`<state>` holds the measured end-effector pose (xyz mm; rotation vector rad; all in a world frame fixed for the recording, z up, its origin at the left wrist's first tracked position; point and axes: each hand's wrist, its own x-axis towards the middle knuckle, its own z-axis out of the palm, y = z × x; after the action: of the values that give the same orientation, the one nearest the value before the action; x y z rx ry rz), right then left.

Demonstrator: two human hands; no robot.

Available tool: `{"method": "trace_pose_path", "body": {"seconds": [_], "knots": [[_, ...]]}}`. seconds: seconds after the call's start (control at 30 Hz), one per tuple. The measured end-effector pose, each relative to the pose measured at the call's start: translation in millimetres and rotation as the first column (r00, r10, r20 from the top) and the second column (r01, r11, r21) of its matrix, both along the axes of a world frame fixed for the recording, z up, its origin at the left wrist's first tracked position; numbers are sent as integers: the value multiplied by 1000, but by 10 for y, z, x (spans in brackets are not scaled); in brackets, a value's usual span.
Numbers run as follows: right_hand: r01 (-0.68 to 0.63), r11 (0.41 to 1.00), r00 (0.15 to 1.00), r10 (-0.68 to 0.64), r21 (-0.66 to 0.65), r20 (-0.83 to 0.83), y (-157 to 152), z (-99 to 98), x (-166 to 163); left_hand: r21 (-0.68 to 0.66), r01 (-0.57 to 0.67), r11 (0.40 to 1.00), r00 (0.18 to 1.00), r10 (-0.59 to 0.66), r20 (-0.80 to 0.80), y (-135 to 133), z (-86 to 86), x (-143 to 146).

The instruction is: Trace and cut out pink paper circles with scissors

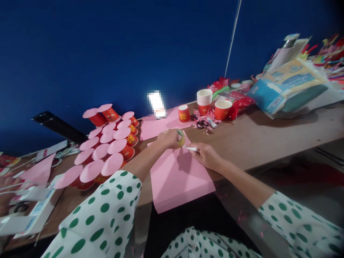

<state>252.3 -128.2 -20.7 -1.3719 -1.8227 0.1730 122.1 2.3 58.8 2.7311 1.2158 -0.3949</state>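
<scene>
A large pink sheet of paper (180, 190) lies in front of me, its near edge hanging over the table edge. My left hand (168, 138) is closed on a yellowish roll of tape (181, 140) at the far part of this sheet. Just to the right, my right hand (208, 154) grips a white pen (191, 148), its tip pointing left towards the tape roll. Whether the tip touches the paper is too small to tell. Beyond the hands lie another pink sheet (149, 128) and an upturned red paper cup (184, 114).
Red cups topped with pink paper discs (100, 151) crowd the left. A stack of cups (204, 102), an upright cup (223, 109), scissors (202, 124) and a glue stick (212, 123) stand beyond. A power strip (40, 211) is at left, a plastic package (290, 87) at right.
</scene>
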Motion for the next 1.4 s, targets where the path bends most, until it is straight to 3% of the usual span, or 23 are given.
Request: {"method": "trace_pose_path", "body": {"seconds": [0.63, 0.87, 1.07, 1.2, 1.4], "knots": [[84, 996, 996, -84, 2, 20, 30, 2, 66, -7, -25, 1000, 1000, 25, 15, -53, 50, 11], [207, 978, 978, -206, 37, -34, 22, 4, 68, -2, -26, 1000, 999, 26, 23, -47, 41, 6], [165, 986, 984, -166, 29, 58, 1, 7, 45, 3, -26, 1000, 999, 26, 38, -55, 32, 0], [207, 978, 972, -208, 25, 105, -20, 22, 26, -2, -7, 1000, 999, 7, 33, -50, 21, -16], [253, 963, 960, -261, 90, 100, -17, -5, 29, 20, 26, 999, 993, -28, 116, 130, 199, -150]]}}
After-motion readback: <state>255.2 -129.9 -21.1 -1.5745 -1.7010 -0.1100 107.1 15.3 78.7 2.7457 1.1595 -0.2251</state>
